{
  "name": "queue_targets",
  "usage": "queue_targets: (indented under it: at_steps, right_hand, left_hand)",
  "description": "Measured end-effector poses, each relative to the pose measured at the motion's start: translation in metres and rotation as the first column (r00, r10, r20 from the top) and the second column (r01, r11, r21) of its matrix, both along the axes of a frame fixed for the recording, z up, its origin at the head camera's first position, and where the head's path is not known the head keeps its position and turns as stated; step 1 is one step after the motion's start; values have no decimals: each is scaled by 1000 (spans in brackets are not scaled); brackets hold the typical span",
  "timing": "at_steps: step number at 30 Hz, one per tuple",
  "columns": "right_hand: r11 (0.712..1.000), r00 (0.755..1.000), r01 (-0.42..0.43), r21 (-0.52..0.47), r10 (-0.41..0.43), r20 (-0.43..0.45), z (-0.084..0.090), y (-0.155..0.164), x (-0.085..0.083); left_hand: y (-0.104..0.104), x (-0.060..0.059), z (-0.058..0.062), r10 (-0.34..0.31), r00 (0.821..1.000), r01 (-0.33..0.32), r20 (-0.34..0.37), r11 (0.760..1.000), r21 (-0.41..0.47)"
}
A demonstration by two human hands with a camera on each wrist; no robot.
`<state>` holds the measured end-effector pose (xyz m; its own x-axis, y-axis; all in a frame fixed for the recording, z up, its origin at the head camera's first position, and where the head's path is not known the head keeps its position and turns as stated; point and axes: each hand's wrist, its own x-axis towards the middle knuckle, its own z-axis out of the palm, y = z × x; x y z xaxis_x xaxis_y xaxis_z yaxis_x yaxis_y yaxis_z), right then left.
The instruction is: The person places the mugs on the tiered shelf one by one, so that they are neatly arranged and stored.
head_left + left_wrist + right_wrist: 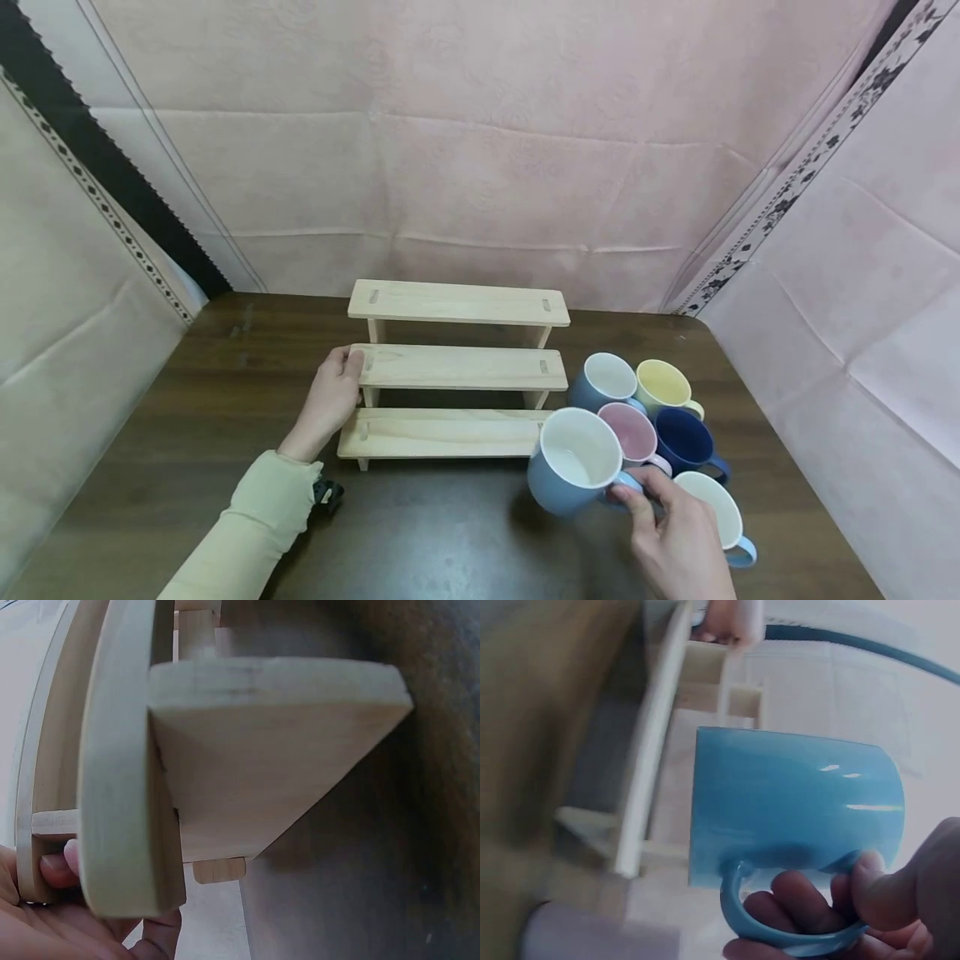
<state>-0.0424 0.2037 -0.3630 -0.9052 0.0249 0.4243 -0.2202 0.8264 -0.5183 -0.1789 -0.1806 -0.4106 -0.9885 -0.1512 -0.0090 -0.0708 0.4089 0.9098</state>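
Mug [573, 462] held at the right end of the lowest board [442, 435]

We have the pale blue mug ahead and to the left of our right hand [671, 533], whose fingers pinch and thread its handle. In the head view it overlaps the lowest board's right end; we cannot tell exactly how wide the gap is. The mug is roughly upright, its handle turned towards us and to the right, while the wooden rack [461, 368] runs lengthwise from left to right. Our right hand is the nearer to that end; our left hand [330, 396] is at the opposite end, gripping the left tip of the middle board. We judge that the mug's position against the board edge matters most.

Counting, we find one rack with three boards and six mugs in all: one held, five standing on the desk [420, 533] to the right. Those five are one rear blue mug [607, 379], one yellow mug [663, 385], one pink mug [628, 433], one navy mug [684, 440] and one white-lined mug [712, 508] with a blue handle.
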Motion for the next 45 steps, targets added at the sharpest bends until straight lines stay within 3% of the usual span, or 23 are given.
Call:
queue_targets:
  at_steps: [10, 20, 30, 45]
  right_hand:
    - [989, 991, -133, -66, 131, -23, 37, -33, -38]
    - [976, 987, -163, -143, 161, -26, 64, -60, -81]
    - [956, 981, -196, -218, 193, -36, 73, -93, -125]
    - [923, 966, -235, -304, 256, 28, 79, -145, -180]
  left_hand:
    - [-1, -1, 0, -13, 1000, 14, 15, 1000, -20]
    - [-1, -3, -1, -33, 999, 33, -4, 999, -43]
    - [-3, -2, -3, -26, 1000, 25, -16, 999, -39]
    - [0, 0, -4, 3, 999, -5, -44, 999, -36]
